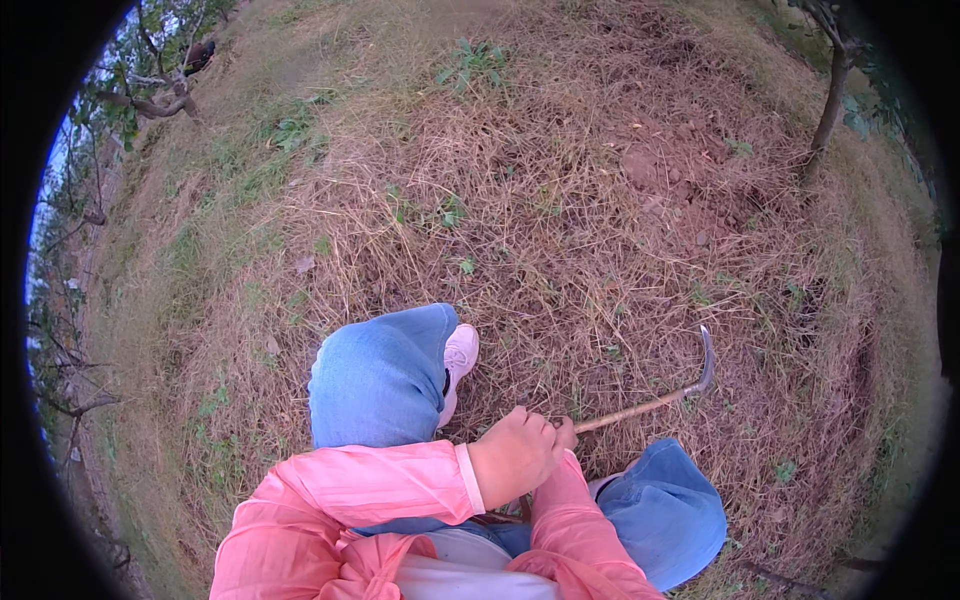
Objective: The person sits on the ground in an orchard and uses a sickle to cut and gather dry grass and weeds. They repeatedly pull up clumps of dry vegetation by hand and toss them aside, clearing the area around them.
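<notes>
A sickle with a wooden handle and a curved metal blade points out to the right, over dry grass. My right hand is closed around the near end of its handle, partly hidden behind the other hand. My left hand lies across the right one, with its fingers curled at the right hand; whether it also grips the handle or something small cannot be seen. Both hands are between my knees, in front of my body.
Dry grass with some green weeds covers the ground. Bare reddish soil shows at the upper right, near a thin tree trunk. Branches reach in at the upper left. A pink shoe is beside my left knee.
</notes>
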